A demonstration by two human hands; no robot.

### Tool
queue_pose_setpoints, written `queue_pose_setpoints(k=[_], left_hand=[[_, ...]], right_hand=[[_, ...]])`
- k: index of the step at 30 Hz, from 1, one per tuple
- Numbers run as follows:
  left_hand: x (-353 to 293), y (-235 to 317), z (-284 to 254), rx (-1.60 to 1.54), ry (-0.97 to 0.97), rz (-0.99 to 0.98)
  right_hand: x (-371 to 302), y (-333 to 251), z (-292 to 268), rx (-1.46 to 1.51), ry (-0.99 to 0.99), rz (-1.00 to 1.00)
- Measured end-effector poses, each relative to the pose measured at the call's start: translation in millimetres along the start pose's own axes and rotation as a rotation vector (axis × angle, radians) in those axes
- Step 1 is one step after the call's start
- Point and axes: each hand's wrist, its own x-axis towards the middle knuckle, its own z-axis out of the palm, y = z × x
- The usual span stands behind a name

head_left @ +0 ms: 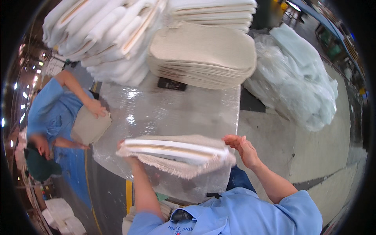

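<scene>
A beige fabric cover [192, 167] with a frayed edge lies around a white padded insert [176, 146], which shows a tan layer along its side. My left hand [131, 157] is closed on the left end of this cover, its fingers partly hidden by the cloth. Beside the right end is my right hand [246, 150], fingers stretched out and thumb apart, holding nothing. Both are over a table wrapped in clear plastic [168, 111]. Beyond them rises a neat stack of beige fabric covers [201, 55].
Folded white pads [105, 31] pile up at the far left, with more stacked white pads [213, 11] behind. A dark flat object [171, 84] lies by the beige stack. Plastic-wrapped pale material [297, 78] stands right. At left, a co-worker [58, 109] handles a beige piece [91, 124].
</scene>
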Motion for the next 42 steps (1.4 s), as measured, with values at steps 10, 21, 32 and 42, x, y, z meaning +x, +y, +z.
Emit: queue_pose_setpoints(k=[10, 21, 32, 42], left_hand=[[-157, 31, -87, -0.124, -0.068, -0.239], [-287, -29, -57, -0.233, -0.719, -0.452], [-192, 2, 166, 0.549, -0.821, 0.072], [-212, -18, 188, 0.576, -0.730, 0.138]], right_hand=[[69, 2, 21, 0.095, 0.413, -0.262], [189, -64, 27, 0.025, 0.228, -0.379], [194, -81, 61, -0.194, 0.150, -0.226], [88, -123, 74, -1.119, 0.253, -0.975]])
